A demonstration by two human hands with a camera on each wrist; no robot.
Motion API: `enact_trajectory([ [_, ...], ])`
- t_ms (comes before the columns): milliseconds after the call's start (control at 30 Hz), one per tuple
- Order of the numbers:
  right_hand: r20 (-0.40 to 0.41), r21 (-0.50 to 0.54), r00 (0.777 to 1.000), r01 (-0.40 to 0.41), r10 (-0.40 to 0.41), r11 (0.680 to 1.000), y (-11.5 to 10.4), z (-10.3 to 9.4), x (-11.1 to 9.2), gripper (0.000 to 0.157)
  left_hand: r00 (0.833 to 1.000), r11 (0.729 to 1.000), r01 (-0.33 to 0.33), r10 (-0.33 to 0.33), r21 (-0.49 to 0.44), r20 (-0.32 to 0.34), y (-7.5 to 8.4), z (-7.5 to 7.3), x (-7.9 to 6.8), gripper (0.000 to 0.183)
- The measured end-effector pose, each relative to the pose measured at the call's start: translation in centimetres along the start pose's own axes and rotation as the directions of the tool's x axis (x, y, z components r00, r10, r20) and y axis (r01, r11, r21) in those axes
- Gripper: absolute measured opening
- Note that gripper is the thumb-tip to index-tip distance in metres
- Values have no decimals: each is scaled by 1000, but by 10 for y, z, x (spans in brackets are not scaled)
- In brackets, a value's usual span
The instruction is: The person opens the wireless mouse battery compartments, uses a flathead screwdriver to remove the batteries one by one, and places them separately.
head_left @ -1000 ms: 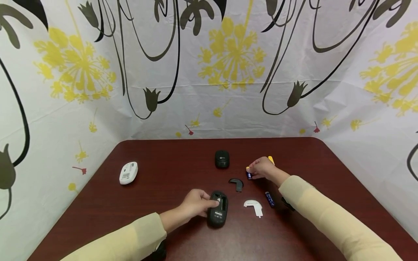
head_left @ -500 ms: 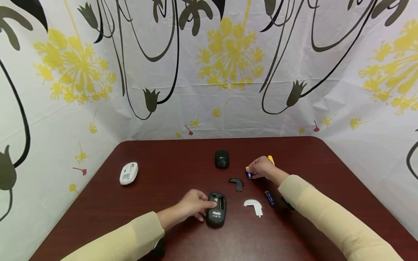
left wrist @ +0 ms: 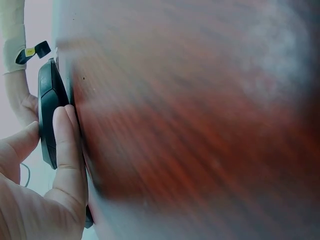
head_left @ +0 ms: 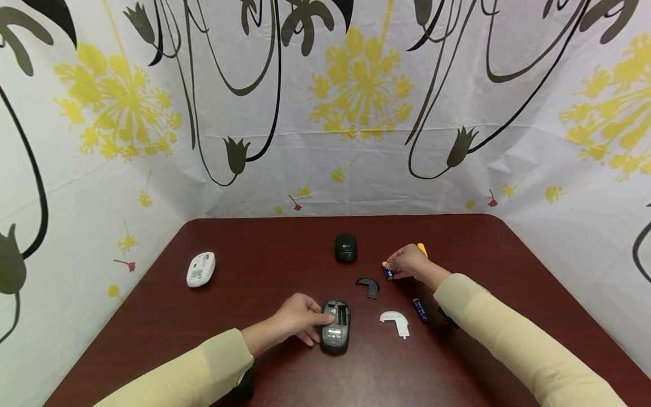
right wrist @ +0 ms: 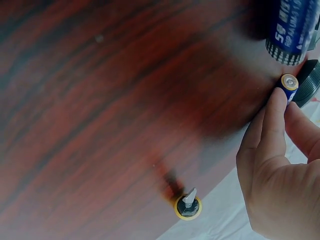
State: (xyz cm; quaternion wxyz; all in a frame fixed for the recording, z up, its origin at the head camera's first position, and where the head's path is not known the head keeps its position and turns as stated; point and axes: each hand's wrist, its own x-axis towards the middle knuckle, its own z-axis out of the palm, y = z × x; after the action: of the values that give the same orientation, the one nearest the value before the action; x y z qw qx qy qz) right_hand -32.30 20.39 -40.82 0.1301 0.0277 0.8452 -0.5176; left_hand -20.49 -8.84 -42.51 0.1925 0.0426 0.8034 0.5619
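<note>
Head view shows a dark mouse [head_left: 335, 333] on the near middle of the table [head_left: 274, 249], its underside up and its battery slot uncovered. It lies just right of the left hand [head_left: 298, 316], which grips it by the left side, thumb over the upturned face and fingers at the edge; whether it is raised off the wood I cannot tell.

Farther off and to the right, the right hand [head_left: 408, 260] pinches 1 blue battery [head_left: 388, 272] between thumb and fingers, at their left, with an end jutting past the fingertips. The 2nd battery [head_left: 420, 310] lies loose, nearer than that hand, just left of the right sleeve [head_left: 508, 339].

Between the mouse and the 2 batteries are 2 curved covers: a dark cover [head_left: 370, 287] farther away, and a white cover [head_left: 396, 324] nearer. Far in the middle sits a black mouse [head_left: 346, 248]; well to the left rests a white mouse [head_left: 200, 269], label up. A yellow-ended object [head_left: 422, 249] shows behind the right hand. Flowered cloth [head_left: 305, 141] hangs beyond the table.
</note>
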Motion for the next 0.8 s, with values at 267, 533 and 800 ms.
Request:
enact_trajectory([
  [267, 3, -2, 1000, -8, 8, 1000, 1, -1, 1, 17, 1000, 999, -6, 6, 31, -7, 0, -2, 0, 29],
  [533, 6, 4, 1000, -12, 12, 1000, 3, -1, 2, 21, 1000, 1000, 12, -12, 3, 8, -1, -5, 0, 29],
  [800, 22, 15, 1000, -5, 5, 1000, 3, -4, 1, 23, 1000, 1000, 9, -9, 17, 17, 2, -7, -3, 28],
])
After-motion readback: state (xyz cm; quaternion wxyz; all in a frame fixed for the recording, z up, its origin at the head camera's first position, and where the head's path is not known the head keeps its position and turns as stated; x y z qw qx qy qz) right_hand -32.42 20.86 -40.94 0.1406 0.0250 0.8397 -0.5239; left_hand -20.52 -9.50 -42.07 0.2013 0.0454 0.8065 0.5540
